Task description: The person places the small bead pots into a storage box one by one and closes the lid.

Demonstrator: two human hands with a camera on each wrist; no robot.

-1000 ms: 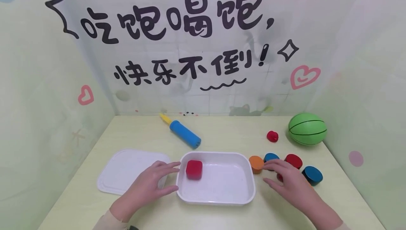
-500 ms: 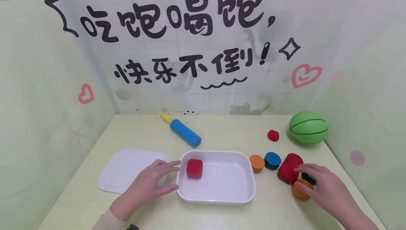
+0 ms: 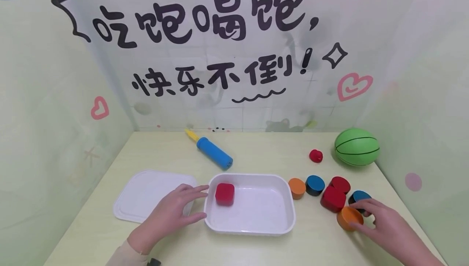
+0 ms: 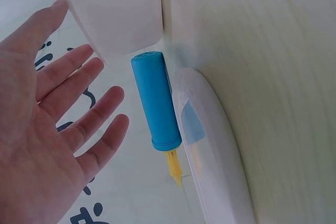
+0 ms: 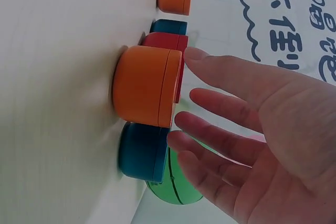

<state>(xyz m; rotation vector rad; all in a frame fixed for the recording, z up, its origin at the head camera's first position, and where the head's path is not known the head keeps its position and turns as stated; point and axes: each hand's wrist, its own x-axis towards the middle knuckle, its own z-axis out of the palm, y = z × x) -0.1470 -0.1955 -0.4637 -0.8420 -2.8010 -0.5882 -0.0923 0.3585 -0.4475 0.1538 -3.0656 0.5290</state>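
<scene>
In the head view my left hand (image 3: 178,205) has its fingers spread at the left wall of a white plastic box (image 3: 253,232), fingertips at the rim. A small red square container (image 3: 224,194) sits inside that box. My right hand (image 3: 384,221) is over an orange round lidded container (image 5: 144,85), thumb and fingers apart on either side of its top. Whether they touch it I cannot tell. Behind it stand a red square container (image 3: 333,199), a red round one (image 3: 340,184) and a dark blue one (image 3: 358,196), partly covered by my fingers.
A white lid (image 3: 154,192) lies left of the box, partly behind my left hand. Behind are a blue hand pump (image 3: 214,153) with a yellow nozzle, a small red object (image 3: 316,156) and a green ball (image 3: 357,147). Orange (image 3: 297,188) and blue (image 3: 314,185) containers stand right of the box.
My right hand has moved right and toward me, from beside the blue container to over the orange round container at the front. The left hand has stayed by the box.
</scene>
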